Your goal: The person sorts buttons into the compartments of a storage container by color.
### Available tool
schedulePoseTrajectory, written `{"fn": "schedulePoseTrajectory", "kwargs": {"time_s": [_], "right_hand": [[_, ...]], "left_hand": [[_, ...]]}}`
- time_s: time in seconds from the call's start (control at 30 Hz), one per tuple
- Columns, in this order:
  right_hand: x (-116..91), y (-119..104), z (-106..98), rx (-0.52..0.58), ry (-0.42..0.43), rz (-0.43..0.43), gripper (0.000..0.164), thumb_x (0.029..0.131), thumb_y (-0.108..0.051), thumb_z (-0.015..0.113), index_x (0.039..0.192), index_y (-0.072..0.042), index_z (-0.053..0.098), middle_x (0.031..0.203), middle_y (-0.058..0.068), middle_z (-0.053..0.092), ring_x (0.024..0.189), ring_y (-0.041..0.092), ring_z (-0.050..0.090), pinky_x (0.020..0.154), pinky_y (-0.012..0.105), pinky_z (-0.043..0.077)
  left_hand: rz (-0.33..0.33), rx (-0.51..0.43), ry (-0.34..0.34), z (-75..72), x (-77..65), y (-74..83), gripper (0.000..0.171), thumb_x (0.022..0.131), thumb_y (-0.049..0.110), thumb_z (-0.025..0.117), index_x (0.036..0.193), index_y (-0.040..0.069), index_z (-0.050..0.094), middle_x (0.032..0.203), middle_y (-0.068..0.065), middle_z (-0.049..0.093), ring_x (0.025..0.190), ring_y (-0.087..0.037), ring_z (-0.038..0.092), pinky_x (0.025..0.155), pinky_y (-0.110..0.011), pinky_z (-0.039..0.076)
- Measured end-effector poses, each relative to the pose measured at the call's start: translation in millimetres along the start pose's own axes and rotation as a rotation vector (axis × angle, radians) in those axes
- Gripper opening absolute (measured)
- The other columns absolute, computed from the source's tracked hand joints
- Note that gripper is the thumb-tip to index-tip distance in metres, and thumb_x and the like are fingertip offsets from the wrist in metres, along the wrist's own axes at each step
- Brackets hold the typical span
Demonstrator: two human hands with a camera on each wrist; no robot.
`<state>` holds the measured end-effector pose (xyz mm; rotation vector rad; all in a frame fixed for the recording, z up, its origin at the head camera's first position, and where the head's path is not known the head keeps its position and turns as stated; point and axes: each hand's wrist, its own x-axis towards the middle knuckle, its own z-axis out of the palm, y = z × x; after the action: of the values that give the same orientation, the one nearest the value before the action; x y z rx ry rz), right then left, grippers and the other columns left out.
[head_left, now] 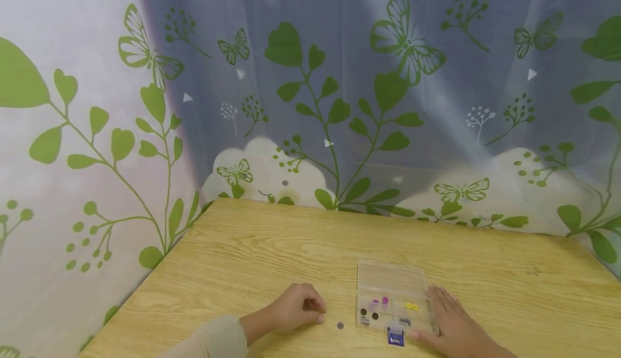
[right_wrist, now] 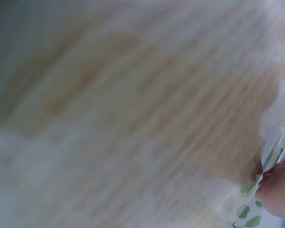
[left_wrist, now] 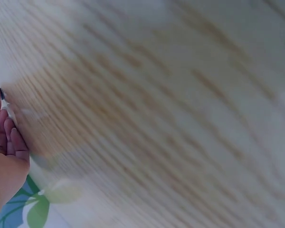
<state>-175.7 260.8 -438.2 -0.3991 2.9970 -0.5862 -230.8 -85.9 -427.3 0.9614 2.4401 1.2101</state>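
Observation:
A clear plastic compartment box [head_left: 406,278] lies on the table in the head view, with a blue latch [head_left: 395,336] at its front edge. Inside are purple discs [head_left: 385,300], yellow discs [head_left: 411,307], black discs [head_left: 375,316] and grey discs [head_left: 404,321]. One small grey disc [head_left: 340,325] lies on the table left of the box. My left hand [head_left: 299,307] is just left of that disc, fingers loosely bent, fingertips apart from it. My right hand [head_left: 453,320] rests along the box's right side, fingers straight, thumb near the front corner.
The wood-grain table [head_left: 271,250] extends around the box. A curtain [head_left: 310,104] printed with leaves and butterflies stands along its back and left edges. Both wrist views show mostly blurred tabletop, with the hands at the frame edges.

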Motion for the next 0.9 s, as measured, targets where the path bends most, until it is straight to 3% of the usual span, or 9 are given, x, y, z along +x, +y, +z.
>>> {"fn": "schedulePoseTrajectory", "kwargs": {"time_s": [0.4,0.9], "right_hand": [[-0.3,-0.5,-0.5,0.003,-0.01,0.005,0.099,0.084,-0.058,0.055,0.137,0.019,0.023,0.142,0.04,0.024,0.131,0.055,0.021,0.106,0.064,0.018],[0.1,-0.6,-0.3,0.006,-0.011,0.007,0.1,0.083,-0.058,0.055,0.137,0.02,0.022,0.142,0.04,0.024,0.132,0.055,0.021,0.106,0.065,0.018]], "left_hand": [[0.0,0.003,0.015,-0.9,-2.5,6.5,0.007,0.079,0.007,0.071,0.083,0.003,0.067,0.084,-0.002,0.062,0.074,0.003,0.051,0.067,-0.011,0.045],[-0.019,0.012,0.019,-0.2,-1.3,2.9,0.006,0.079,0.007,0.071,0.08,0.005,0.066,0.08,0.003,0.059,0.071,0.003,0.049,0.066,-0.012,0.045]]}}
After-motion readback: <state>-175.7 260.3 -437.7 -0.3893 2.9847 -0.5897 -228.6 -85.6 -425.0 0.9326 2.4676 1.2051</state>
